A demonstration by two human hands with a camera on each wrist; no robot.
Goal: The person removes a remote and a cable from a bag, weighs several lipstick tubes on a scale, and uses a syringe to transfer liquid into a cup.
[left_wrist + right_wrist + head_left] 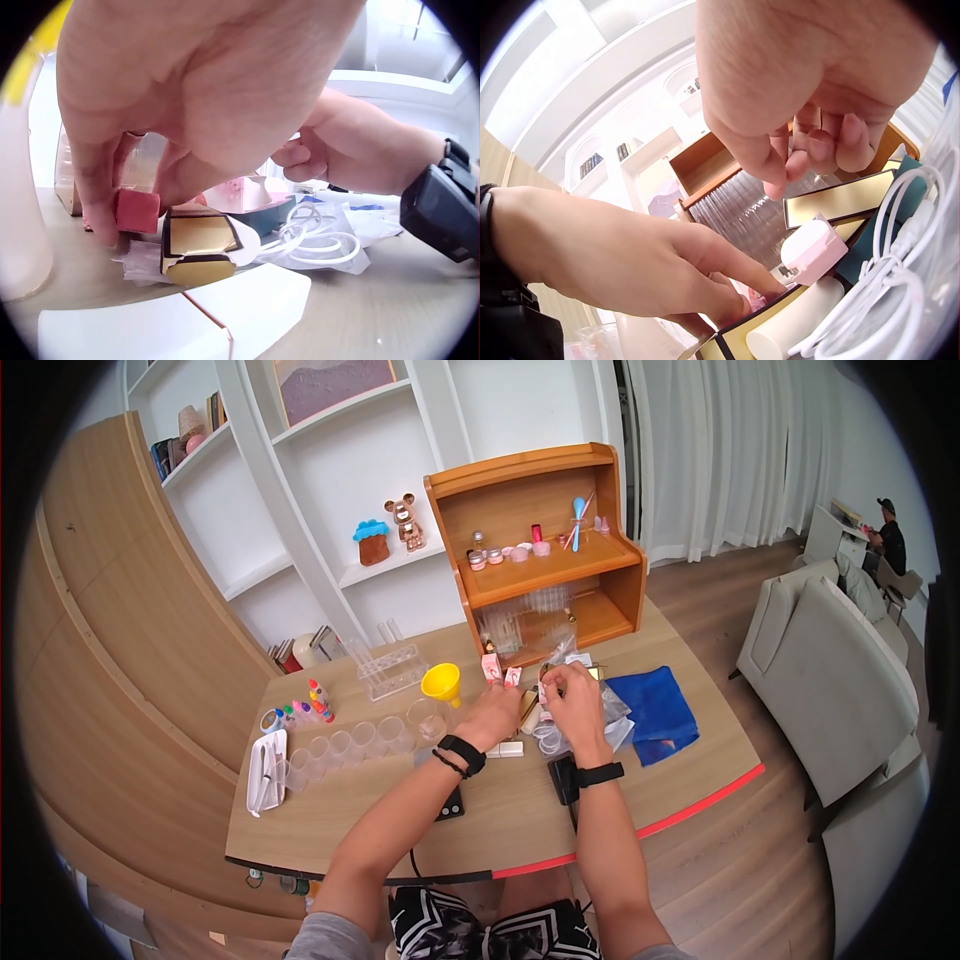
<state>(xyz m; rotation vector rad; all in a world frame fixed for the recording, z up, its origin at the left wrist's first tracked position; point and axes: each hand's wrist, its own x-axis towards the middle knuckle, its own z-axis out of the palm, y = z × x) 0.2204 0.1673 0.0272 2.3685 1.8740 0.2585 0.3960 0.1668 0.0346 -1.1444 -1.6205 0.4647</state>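
My left hand [492,715] reaches down to the tabletop and pinches a small pink block-like box [138,211] between its fingers. A second pink-and-white box [491,666] stands just beyond its fingertips. My right hand [575,705] hovers over a cluster of packaging with its fingers loosely bent, and nothing shows between them in the right wrist view. Close under those fingers lies a gold box with black edges [840,199]. Near it are a pink-and-white piece [810,255], a cream cylinder [795,319] and a coiled white cable [300,232].
A yellow funnel [441,682], a row of clear cups [340,745] and a test-tube rack [392,672] stand to the left. A wooden shelf unit [540,585] rises at the back. A blue cloth [655,710] lies right; a white box [507,749] lies in front.
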